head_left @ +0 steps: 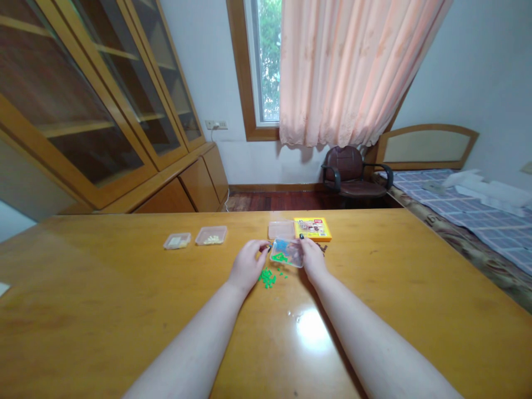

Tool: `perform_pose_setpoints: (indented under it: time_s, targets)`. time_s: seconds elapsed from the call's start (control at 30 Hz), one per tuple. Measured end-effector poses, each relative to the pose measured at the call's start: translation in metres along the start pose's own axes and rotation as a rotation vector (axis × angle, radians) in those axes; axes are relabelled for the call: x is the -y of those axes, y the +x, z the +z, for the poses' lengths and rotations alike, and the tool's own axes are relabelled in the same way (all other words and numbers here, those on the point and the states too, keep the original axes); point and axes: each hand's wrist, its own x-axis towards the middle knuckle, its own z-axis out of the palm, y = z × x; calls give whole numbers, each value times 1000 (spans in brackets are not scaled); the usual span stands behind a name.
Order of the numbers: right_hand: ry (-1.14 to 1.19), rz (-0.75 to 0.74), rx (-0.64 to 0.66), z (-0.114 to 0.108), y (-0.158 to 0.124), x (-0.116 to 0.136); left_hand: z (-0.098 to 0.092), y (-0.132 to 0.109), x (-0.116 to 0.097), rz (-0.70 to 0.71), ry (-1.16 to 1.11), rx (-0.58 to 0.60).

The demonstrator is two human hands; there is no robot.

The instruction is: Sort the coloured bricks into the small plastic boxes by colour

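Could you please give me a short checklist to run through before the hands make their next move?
1. Right hand has hold of the clear container: ok, at its right side.
2. Left hand is free of pieces: cannot tell, its pinch is too small to make out.
3. Green pieces are all in one place: not ok, some lie in the container and others loose on the table.
4. Blue colour is inside the container: cannot tell, it may show through the clear wall.
5. Pale pieces are apart from the green ones: ok, they sit in a separate box to the left.
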Motion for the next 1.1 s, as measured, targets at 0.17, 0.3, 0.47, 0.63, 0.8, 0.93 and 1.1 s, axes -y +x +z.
perform_pose_setpoints:
  time_s: [0.17,0.3,0.47,0.63,0.8,0.93,1.1]
  targets:
    - [8,1,3,-2,4,-6,-3,-6,-14,254,-76,124]
    - [24,-9,17,-2,4,-7,-2,-8,-19,305,-50,294]
    - [43,4,21,-1,1,-3,1,-5,-18,265,-29,433]
    - [28,8,10,0,1,0,2,-4,-14,223,-9,362]
    - [22,1,4,0,0,0,1,-3,-14,192,-13,308]
    - [30,-6,-11,0,-1,1,-3,-3,-14,145,7,195]
    - [91,3,-62,1,2,3,-8,-2,-13,90,50,164]
